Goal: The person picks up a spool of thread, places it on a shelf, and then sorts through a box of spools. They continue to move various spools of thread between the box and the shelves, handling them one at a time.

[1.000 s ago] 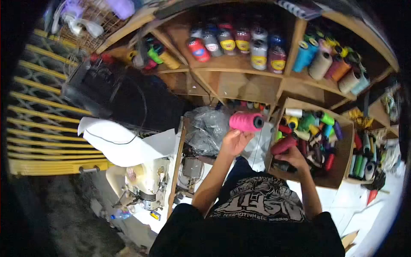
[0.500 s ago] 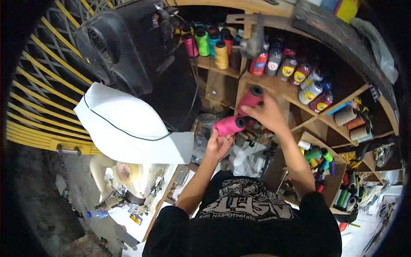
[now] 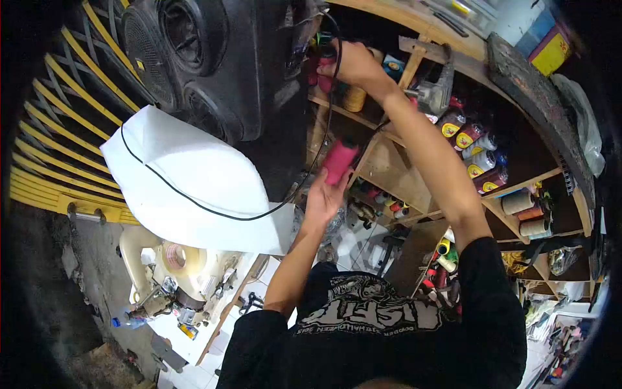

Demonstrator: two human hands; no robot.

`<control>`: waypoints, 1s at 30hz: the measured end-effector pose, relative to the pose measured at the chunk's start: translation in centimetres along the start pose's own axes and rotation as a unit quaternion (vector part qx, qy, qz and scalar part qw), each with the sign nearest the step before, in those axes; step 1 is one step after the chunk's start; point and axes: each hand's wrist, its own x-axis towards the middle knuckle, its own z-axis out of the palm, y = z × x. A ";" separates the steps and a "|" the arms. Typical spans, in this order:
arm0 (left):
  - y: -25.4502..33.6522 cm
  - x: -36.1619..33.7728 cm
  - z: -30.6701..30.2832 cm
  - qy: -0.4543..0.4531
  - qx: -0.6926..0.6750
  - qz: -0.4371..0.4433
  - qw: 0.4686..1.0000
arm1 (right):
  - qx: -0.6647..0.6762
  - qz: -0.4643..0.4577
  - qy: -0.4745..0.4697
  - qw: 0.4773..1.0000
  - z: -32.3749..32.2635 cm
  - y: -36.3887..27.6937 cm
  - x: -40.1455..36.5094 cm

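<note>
My left hand (image 3: 322,198) holds a bright pink thread spool (image 3: 339,161) upright in front of the wooden shelves (image 3: 395,170). My right hand (image 3: 350,61) is stretched up to the top left shelf, closed around a dark red spool (image 3: 322,70) next to a yellow spool (image 3: 354,98). A black cable runs down past that hand.
A large black speaker (image 3: 214,71) stands left of the shelves. White fabric (image 3: 188,181) drapes over a cream sewing machine (image 3: 172,272) at lower left. Shelves at right hold several labelled thread cones (image 3: 476,146). A box of mixed spools (image 3: 440,259) sits by my right elbow.
My right hand rose from the middle shelf to the top left shelf with the dark red spool. My left hand lifted the pink spool and turned it upright. The view tilted upward.
</note>
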 end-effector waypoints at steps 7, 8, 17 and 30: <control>0.0 1.9 0.1 -0.009 -0.056 -0.001 0.998 | -0.169 -0.013 -0.018 0.985 1.9 1.2 0.8; 0.0 1.9 0.2 -0.016 -0.072 0.001 0.997 | -0.190 -0.037 0.014 0.981 2.3 1.4 0.4; -0.6 7.8 1.3 -0.107 -0.105 0.095 0.984 | -0.207 -0.078 -0.040 0.974 1.9 1.5 0.3; 1.3 13.6 3.9 -0.077 -0.045 0.144 0.985 | -0.129 -0.094 -0.162 0.974 -0.1 1.2 1.5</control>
